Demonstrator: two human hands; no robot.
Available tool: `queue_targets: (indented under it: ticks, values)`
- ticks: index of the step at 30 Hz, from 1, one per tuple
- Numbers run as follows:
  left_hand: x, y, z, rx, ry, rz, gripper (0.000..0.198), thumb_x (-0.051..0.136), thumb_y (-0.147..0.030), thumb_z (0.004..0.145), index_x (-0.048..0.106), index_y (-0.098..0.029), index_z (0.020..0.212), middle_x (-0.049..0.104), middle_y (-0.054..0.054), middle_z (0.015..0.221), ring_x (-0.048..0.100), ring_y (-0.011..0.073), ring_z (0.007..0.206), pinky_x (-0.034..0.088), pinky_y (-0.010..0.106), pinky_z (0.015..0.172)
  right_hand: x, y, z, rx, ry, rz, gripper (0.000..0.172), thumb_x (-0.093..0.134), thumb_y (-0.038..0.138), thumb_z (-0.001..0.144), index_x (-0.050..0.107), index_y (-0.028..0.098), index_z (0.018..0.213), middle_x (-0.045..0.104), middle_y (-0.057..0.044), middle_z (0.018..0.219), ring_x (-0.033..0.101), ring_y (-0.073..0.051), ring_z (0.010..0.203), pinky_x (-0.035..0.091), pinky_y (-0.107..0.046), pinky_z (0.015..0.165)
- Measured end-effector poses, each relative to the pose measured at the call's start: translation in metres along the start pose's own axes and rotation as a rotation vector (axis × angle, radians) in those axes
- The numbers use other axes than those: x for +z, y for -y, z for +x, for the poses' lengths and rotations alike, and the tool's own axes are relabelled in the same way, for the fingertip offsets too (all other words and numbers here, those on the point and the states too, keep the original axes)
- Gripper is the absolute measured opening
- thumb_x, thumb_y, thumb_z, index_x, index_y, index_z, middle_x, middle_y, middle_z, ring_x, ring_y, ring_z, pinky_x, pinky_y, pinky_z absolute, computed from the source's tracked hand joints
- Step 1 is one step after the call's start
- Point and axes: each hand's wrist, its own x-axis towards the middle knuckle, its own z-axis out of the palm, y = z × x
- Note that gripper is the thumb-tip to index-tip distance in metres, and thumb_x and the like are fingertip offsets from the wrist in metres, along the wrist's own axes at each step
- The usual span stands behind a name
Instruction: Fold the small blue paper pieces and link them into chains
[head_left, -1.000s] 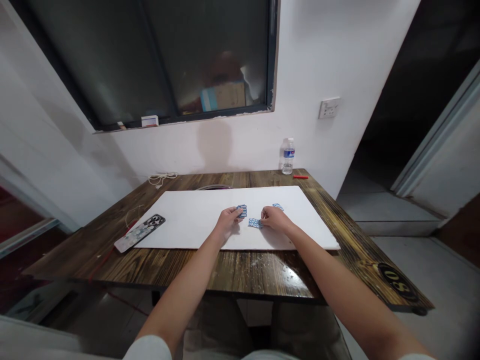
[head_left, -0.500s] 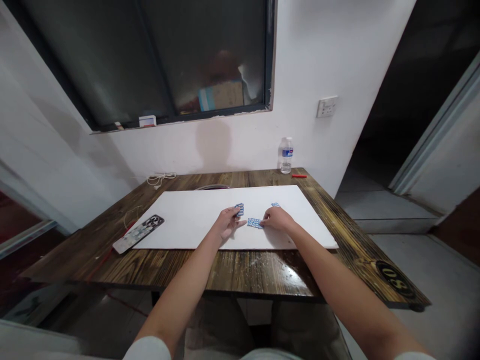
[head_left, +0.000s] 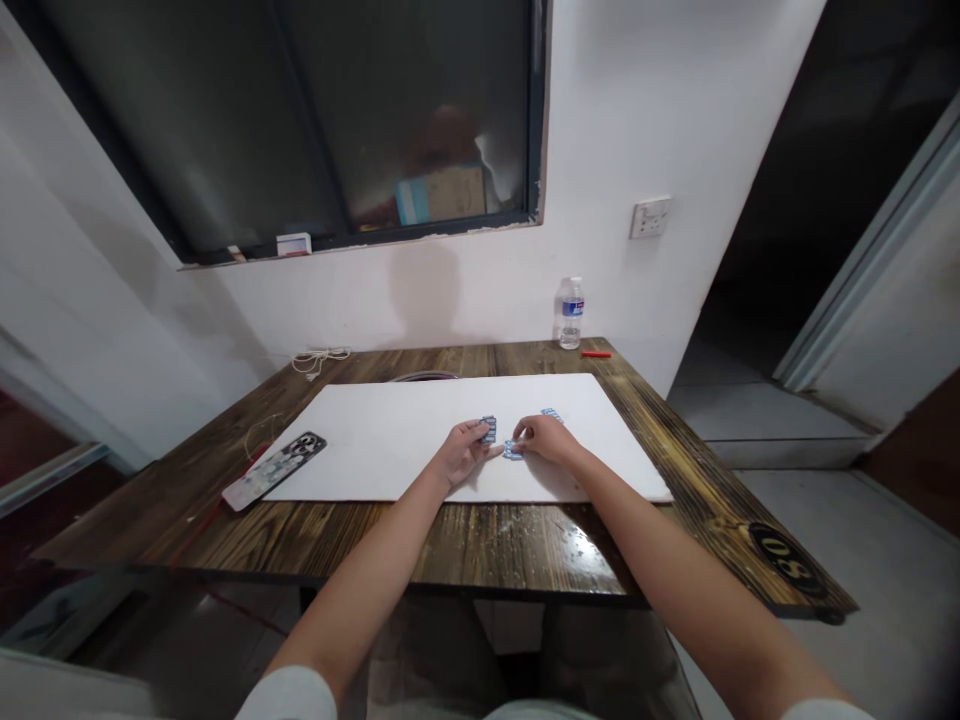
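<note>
My left hand (head_left: 463,455) pinches a small flat blue-and-white patterned piece (head_left: 489,430) between thumb and fingers, just above a white board (head_left: 375,440). One of its fingers stretches toward a second blue-and-white piece (head_left: 512,451) lower down on the board. On that second piece my right hand (head_left: 547,440) has its fingertips closed, covering its right part. A third piece (head_left: 552,413) with the same pattern lies just beyond my right hand, partly hidden by it. The pattern is too small to read.
The board rests on a dark wooden table (head_left: 480,545). Left of it lies a phone (head_left: 277,470), partly on the board. At the back stand a water bottle (head_left: 572,315) and a red pen-like stick (head_left: 596,354); a white cable (head_left: 319,358) lies back left.
My left hand has shifted slightly right with its piece, closer to my right hand. The right hand has moved a little left over the second piece, and more of the third piece shows.
</note>
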Motion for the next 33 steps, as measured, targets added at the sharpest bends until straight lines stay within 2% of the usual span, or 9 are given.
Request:
queue_targets:
  ticks: [6,10,16,20,27,33]
  values:
    - [0.001,0.003,0.002,0.012,0.057,-0.013,0.027,0.085,-0.025,0.063,0.063,-0.012,0.073,0.061,-0.003,0.059,0.056,0.0069,0.054,0.050,0.048,0.095,0.004,0.004,-0.001,-0.092,-0.011,0.018,0.017,0.075,0.026,0.073,0.076,0.022,0.089,0.069,0.000,0.075,0.061,-0.015,0.069,0.037,-0.023,0.062]
    - [0.002,0.001,0.002,0.021,0.058,-0.015,0.025,0.084,-0.025,0.065,0.064,-0.012,0.074,0.062,-0.003,0.061,0.055,0.0066,0.053,0.051,0.046,0.093,0.001,0.007,-0.003,-0.169,-0.032,-0.013,0.018,0.072,0.023,0.077,0.075,0.021,0.094,0.071,-0.002,0.081,0.061,-0.015,0.071,0.038,-0.023,0.064]
    - [-0.002,-0.004,0.002,0.059,-0.039,-0.021,0.027,0.085,-0.026,0.063,0.064,-0.013,0.074,0.062,-0.003,0.060,0.055,0.0072,0.053,0.053,0.042,0.088,-0.002,0.014,-0.008,-0.368,0.017,-0.146,0.032,0.080,0.030,0.069,0.074,0.026,0.100,0.069,-0.004,0.097,0.060,-0.021,0.090,0.042,-0.026,0.076]
    - [-0.005,-0.008,0.003,0.073,-0.114,-0.026,0.026,0.083,-0.026,0.063,0.061,-0.014,0.071,0.059,-0.004,0.058,0.054,0.0066,0.052,0.053,0.041,0.086,-0.004,0.016,-0.010,-0.428,0.068,-0.259,0.017,0.070,0.024,0.079,0.076,0.026,0.095,0.069,-0.005,0.100,0.059,-0.020,0.092,0.041,-0.026,0.082]
    - [-0.007,-0.010,0.005,0.109,-0.209,-0.043,0.028,0.084,-0.026,0.062,0.059,-0.015,0.070,0.060,-0.005,0.060,0.055,0.0070,0.052,0.054,0.038,0.084,-0.007,0.008,-0.006,-0.430,0.016,-0.311,0.023,0.058,0.016,0.085,0.076,0.023,0.097,0.070,-0.007,0.101,0.059,-0.021,0.095,0.039,-0.029,0.087]
    - [-0.008,-0.009,0.007,0.107,-0.245,-0.022,0.029,0.084,-0.027,0.061,0.060,-0.015,0.071,0.061,-0.004,0.060,0.055,0.0075,0.051,0.055,0.035,0.078,-0.009,0.000,-0.005,-0.273,-0.066,-0.347,0.028,0.052,0.010,0.087,0.075,0.021,0.098,0.070,-0.010,0.107,0.058,-0.025,0.101,0.037,-0.033,0.087]
